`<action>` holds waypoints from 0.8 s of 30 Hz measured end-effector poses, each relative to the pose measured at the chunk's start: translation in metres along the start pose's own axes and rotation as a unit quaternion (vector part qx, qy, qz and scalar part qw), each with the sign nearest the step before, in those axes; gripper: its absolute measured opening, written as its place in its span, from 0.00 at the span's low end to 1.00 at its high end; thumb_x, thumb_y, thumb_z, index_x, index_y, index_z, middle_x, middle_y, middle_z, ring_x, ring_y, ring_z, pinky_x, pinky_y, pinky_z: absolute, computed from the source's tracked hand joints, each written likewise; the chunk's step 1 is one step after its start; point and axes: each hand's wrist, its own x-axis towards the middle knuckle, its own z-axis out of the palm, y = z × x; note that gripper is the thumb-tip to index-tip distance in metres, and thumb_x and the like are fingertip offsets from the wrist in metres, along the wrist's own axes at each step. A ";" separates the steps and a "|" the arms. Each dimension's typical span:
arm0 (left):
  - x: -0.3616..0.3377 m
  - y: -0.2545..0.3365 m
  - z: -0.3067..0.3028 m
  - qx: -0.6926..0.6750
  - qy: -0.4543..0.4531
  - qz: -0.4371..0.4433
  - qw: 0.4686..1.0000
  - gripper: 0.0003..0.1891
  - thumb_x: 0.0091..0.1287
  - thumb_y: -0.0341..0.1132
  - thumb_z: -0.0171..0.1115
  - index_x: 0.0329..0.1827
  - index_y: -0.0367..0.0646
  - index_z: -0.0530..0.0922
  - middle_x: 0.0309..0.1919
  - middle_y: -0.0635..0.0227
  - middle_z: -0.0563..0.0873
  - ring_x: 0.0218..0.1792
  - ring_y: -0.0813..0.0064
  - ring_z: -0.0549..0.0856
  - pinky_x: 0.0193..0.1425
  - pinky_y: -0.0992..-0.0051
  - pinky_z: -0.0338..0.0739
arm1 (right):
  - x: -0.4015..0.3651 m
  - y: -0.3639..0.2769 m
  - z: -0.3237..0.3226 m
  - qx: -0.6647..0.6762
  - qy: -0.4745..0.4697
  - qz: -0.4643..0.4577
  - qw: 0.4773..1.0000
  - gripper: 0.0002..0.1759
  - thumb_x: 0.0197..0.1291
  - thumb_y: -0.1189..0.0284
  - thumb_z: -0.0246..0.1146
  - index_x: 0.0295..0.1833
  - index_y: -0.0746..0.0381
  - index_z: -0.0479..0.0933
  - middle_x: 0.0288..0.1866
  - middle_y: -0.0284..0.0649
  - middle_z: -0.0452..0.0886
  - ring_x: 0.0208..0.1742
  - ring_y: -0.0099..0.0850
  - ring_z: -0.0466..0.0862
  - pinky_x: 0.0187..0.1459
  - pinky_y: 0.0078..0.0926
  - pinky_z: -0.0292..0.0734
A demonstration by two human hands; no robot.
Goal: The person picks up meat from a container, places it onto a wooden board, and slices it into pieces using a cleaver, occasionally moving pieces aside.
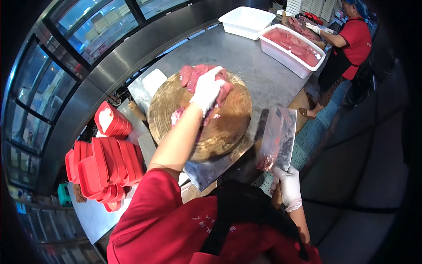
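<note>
My left hand (206, 91), in a white glove, grips a piece of raw meat (225, 91) with its fingers curled over it. The meat lies toward the far side of a round wooden chopping block (233, 125), with more pink pieces beside it. A smaller scrap of meat (176, 115) rests on the block nearer my forearm. My gloved right hand (290, 188) is closed around the handle of a broad cleaver (278, 137). Its wet, red-smeared blade points away from me, off the right side of the block and apart from the meat.
Stacked red plastic trays (105, 165) stand at the left. Along the metal table (193, 48) are a white tub (246, 22) and a tub of meat in reddish liquid (292, 46). A co-worker in red (356, 39) handles meat at another board, far right. Glass-fronted cabinets (88, 28) line the left.
</note>
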 end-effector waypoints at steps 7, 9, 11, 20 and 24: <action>0.066 -0.124 -0.079 0.207 0.146 -0.154 0.955 0.29 0.64 0.48 0.61 0.64 0.40 0.82 0.58 0.48 0.86 0.61 0.53 0.85 0.67 0.63 0.77 | 0.006 0.009 0.004 0.007 0.026 0.007 1.000 0.07 0.67 0.79 0.62 0.45 0.72 0.73 0.26 0.41 0.79 0.16 0.28 0.76 0.17 0.29 0.75; 0.080 -0.132 -0.087 0.249 0.060 -0.228 0.939 0.28 0.61 0.50 0.64 0.58 0.39 0.85 0.54 0.48 0.88 0.58 0.53 0.87 0.62 0.65 0.79 | 0.008 0.012 0.003 -0.009 0.023 0.011 1.000 0.06 0.67 0.79 0.62 0.44 0.71 0.73 0.29 0.42 0.80 0.16 0.27 0.76 0.17 0.28 0.75; 0.092 -0.130 -0.083 0.148 0.002 -0.297 0.943 0.22 0.59 0.51 0.66 0.41 0.40 0.89 0.38 0.51 0.91 0.39 0.57 0.91 0.45 0.67 0.83 | 0.009 0.012 0.009 -0.001 0.042 0.017 0.999 0.06 0.67 0.79 0.63 0.44 0.71 0.73 0.29 0.42 0.79 0.16 0.28 0.76 0.17 0.27 0.76; 0.113 -0.103 -0.092 0.273 -0.127 -0.352 0.886 0.14 0.61 0.41 0.65 0.39 0.41 0.90 0.35 0.55 0.92 0.40 0.58 0.92 0.44 0.62 0.84 | 0.012 0.011 0.019 -0.019 0.032 0.025 0.999 0.07 0.67 0.79 0.63 0.45 0.72 0.74 0.29 0.41 0.81 0.18 0.26 0.77 0.18 0.27 0.77; 0.075 -0.078 -0.113 0.447 -0.122 -0.228 0.856 0.17 0.64 0.44 0.57 0.42 0.47 0.91 0.39 0.58 0.92 0.46 0.60 0.91 0.53 0.64 0.82 | 0.010 0.009 0.014 0.003 0.027 0.010 1.000 0.05 0.68 0.79 0.63 0.45 0.70 0.76 0.29 0.41 0.81 0.18 0.26 0.77 0.19 0.27 0.77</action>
